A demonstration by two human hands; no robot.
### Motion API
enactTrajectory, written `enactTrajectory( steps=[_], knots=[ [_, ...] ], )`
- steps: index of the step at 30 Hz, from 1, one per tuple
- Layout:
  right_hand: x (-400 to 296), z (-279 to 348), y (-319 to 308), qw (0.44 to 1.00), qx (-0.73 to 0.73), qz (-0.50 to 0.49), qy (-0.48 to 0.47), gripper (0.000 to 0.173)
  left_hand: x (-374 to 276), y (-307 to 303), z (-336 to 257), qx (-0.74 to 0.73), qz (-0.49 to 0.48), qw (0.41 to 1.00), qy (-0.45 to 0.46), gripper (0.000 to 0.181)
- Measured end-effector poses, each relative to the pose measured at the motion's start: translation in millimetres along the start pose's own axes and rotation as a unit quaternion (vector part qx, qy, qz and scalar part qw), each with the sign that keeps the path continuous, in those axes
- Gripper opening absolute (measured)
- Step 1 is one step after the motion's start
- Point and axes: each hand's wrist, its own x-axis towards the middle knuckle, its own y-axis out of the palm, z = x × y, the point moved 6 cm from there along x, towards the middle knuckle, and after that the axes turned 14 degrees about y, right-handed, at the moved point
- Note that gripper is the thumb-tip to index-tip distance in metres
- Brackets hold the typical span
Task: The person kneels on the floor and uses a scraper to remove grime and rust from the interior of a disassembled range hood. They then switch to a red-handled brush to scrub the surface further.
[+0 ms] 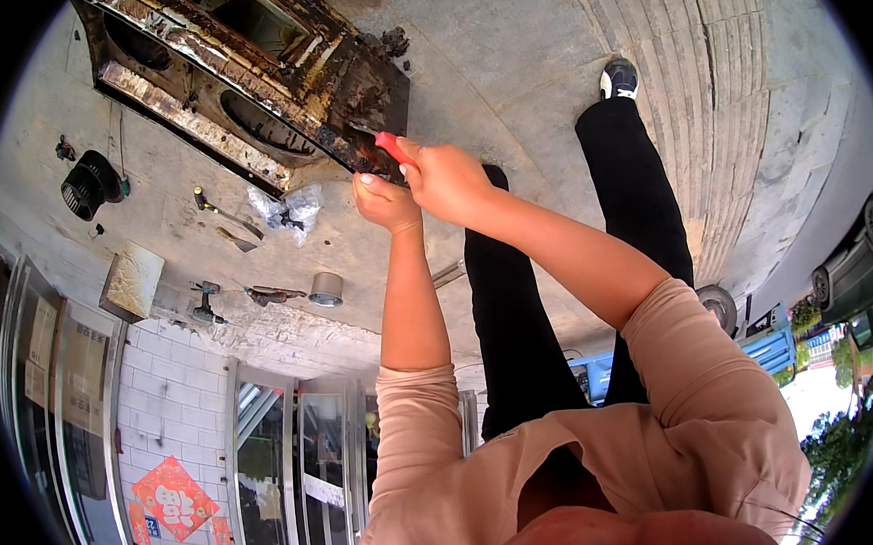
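Observation:
My right hand (452,179) is closed around the red handle (396,149) of a hand tool. Its thin metal blade (362,129) lies against the dark, grease-caked end of a metal housing (368,91), which looks like a range hood. The blade's exact shape is hard to make out. With my left hand (388,202) I grip the near lower edge of that housing, thumb on top and close beside my right hand. Round openings (266,124) show in the housing's side, and brown grime coats its panels. A clump of dark residue (395,42) sits at its far end.
On the concrete lie a black fan part (90,185), a hammer (226,212), a flat scraper (235,239), a clear plastic bag (298,209), a cordless drill (205,303), another power tool (273,294) and a metal cylinder (326,288). A box (132,281) stands near the glass doors.

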Motion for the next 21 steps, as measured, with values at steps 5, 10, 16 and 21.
enactTrajectory(
  steps=[5, 10, 16, 21],
  knots=[
    [12, -3, 8, 1.0, 0.003, -0.029, -0.002, 0.037, -1, -4, 1, -0.001, -0.021, 1.0, 0.008, 0.043],
    [80, -11, 24, 0.996, -0.002, -0.087, 0.0, 0.027, -5, -3, -8, -0.013, -0.011, 1.0, 0.006, 0.039],
    [96, -27, 3, 0.996, 0.015, -0.06, -0.059, 0.034, -9, 3, 16, -0.073, -0.004, 0.995, -0.074, 0.039],
    [-24, -54, -14, 0.985, -0.013, -0.061, -0.159, 0.044, -10, -6, 12, -0.207, -0.078, 0.972, -0.078, 0.044]
  ],
)
